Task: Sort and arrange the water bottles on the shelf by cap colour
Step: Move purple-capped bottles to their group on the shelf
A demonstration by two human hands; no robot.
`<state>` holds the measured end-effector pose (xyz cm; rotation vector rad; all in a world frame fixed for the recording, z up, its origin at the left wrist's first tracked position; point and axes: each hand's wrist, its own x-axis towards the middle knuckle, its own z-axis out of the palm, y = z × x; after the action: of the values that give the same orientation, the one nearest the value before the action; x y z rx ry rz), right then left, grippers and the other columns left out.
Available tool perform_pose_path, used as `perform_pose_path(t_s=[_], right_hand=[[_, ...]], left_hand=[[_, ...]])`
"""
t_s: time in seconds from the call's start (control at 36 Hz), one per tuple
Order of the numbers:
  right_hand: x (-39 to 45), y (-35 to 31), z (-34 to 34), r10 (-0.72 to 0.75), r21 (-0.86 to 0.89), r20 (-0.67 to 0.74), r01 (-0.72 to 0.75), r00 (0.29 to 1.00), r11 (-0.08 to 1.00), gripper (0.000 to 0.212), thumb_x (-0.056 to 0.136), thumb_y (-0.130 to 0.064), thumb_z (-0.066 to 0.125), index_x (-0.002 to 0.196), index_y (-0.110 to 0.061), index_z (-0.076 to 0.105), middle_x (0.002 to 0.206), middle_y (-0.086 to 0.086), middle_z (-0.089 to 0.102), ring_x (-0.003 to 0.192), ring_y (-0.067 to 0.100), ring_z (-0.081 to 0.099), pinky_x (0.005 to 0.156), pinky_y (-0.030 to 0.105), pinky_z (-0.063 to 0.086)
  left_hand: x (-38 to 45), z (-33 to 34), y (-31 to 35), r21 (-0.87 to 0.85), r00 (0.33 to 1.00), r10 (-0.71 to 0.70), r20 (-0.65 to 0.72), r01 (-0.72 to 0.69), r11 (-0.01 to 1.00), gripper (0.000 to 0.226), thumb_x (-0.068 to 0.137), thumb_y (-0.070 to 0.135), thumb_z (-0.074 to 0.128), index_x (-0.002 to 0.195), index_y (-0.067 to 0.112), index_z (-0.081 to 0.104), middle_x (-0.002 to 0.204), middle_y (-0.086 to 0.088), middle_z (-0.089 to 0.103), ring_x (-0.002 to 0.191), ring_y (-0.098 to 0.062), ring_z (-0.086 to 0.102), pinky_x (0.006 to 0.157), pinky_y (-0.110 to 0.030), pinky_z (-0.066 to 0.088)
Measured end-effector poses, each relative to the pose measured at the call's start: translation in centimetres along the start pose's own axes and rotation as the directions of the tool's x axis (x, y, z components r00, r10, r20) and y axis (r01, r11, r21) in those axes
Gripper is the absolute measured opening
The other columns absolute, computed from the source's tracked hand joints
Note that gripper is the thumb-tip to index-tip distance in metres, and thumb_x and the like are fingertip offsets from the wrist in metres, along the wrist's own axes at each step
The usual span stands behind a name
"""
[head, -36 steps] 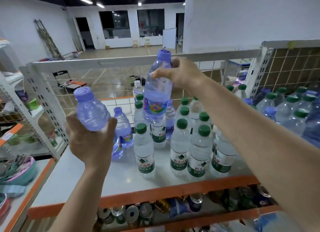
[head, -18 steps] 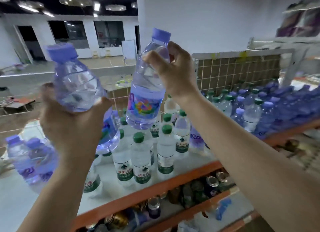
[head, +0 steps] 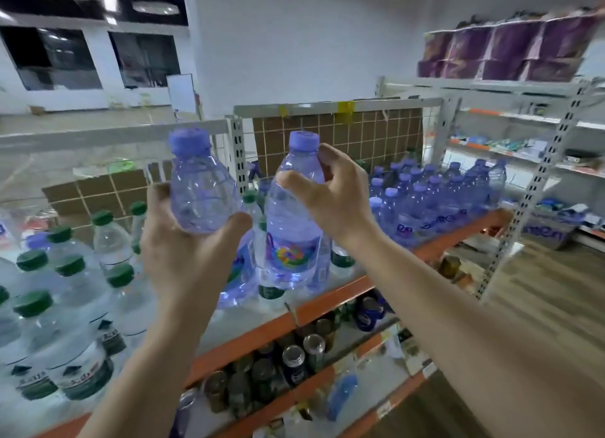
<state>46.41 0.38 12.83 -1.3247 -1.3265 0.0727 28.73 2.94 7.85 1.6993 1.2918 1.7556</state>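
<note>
My left hand (head: 183,251) grips a purple-capped bottle (head: 199,188) around its body, lifted above the shelf. My right hand (head: 330,195) holds a second purple-capped bottle (head: 294,237) by its shoulder, also in the air, just right of the first. Both bottles stand upright. Green-capped bottles (head: 68,283) crowd the shelf at the left. A tight group of purple-capped bottles (head: 435,195) fills the shelf's right section. The shelf (head: 330,303) has an orange front edge.
Cans (head: 294,359) fill the lower shelf under the bottles. A wire grid backed by brown board (head: 360,133) closes the shelf's rear. A perforated white upright (head: 537,188) stands at the right, with further stocked shelves (head: 523,146) and purple packs (head: 497,51) beyond.
The view has swung right, bringing the purple-capped group closer to centre. Both hands have carried their bottles rightward and drawn them nearer together.
</note>
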Motion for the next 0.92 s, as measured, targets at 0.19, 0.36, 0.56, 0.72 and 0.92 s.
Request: perform_pose_path(t_s=[0.19, 0.36, 0.56, 0.72, 0.92], right_hand=[[0.6, 6.2, -6.7, 0.017, -0.117, -0.01, -0.018, 1.0, 0.993, 0.046, 0.066, -0.06, 0.057, 0.081, -0.017, 0.063, 0.082, 0.002, 0.062, 0.079, 0.015, 0.056, 0.071, 0.038, 0.048], [1.7, 11.8, -11.6, 0.075, -0.165, -0.061, -0.084, 0.995, 0.983, 0.04, 0.07, -0.054, 0.064, 0.097, -0.024, 0.067, 0.096, -0.01, 0.064, 0.09, 0.007, 0.056, 0.075, 0.026, 0.042], [4.5, 16.9, -16.1, 0.073, -0.23, -0.146, -0.105, 0.987, 0.968, 0.043, 0.068, -0.055, 0.063, 0.095, -0.021, 0.067, 0.09, -0.006, 0.064, 0.085, 0.009, 0.056, 0.071, 0.026, 0.042], [9.0, 21.4, -19.7, 0.07, -0.267, -0.202, -0.123, 0.977, 0.956, 0.04, 0.067, -0.052, 0.064, 0.092, -0.021, 0.068, 0.09, -0.002, 0.068, 0.086, 0.014, 0.062, 0.077, 0.035, 0.049], [15.2, 25.3, -23.5, 0.037, -0.311, -0.267, -0.123, 0.963, 0.942, 0.031, 0.069, -0.046, 0.068, 0.088, -0.022, 0.068, 0.083, -0.002, 0.069, 0.08, 0.015, 0.063, 0.073, 0.031, 0.049]], left_hand=[[-4.4, 8.0, 4.3, -0.091, 0.994, -0.013, 0.109, 0.023, 0.996, 0.048, 0.054, 0.047, 0.07, 0.093, 0.045, 0.043, 0.09, 0.015, 0.061, 0.084, -0.017, 0.064, 0.073, -0.043, 0.053], [-6.2, 14.9, 6.5, -0.093, 0.977, -0.064, 0.204, 0.084, 0.992, 0.045, 0.059, 0.038, 0.074, 0.081, 0.051, 0.038, 0.071, 0.017, 0.056, 0.067, 0.003, 0.053, 0.054, -0.025, 0.035], [-6.7, 23.1, 7.6, -0.17, 0.946, -0.037, 0.322, 0.097, 0.981, 0.039, 0.057, 0.035, 0.072, 0.083, 0.039, 0.043, 0.076, 0.017, 0.062, 0.067, -0.007, 0.061, 0.058, -0.032, 0.045], [-5.5, 30.6, 8.5, -0.218, 0.93, -0.018, 0.367, 0.105, 0.97, 0.04, 0.061, 0.03, 0.075, 0.088, 0.033, 0.047, 0.08, 0.011, 0.066, 0.075, -0.013, 0.065, 0.066, -0.038, 0.051], [-2.6, 38.7, 10.3, -0.221, 0.926, 0.017, 0.378, 0.072, 0.973, 0.038, 0.064, 0.039, 0.077, 0.083, 0.033, 0.045, 0.078, 0.012, 0.062, 0.076, -0.012, 0.06, 0.069, -0.035, 0.047]])
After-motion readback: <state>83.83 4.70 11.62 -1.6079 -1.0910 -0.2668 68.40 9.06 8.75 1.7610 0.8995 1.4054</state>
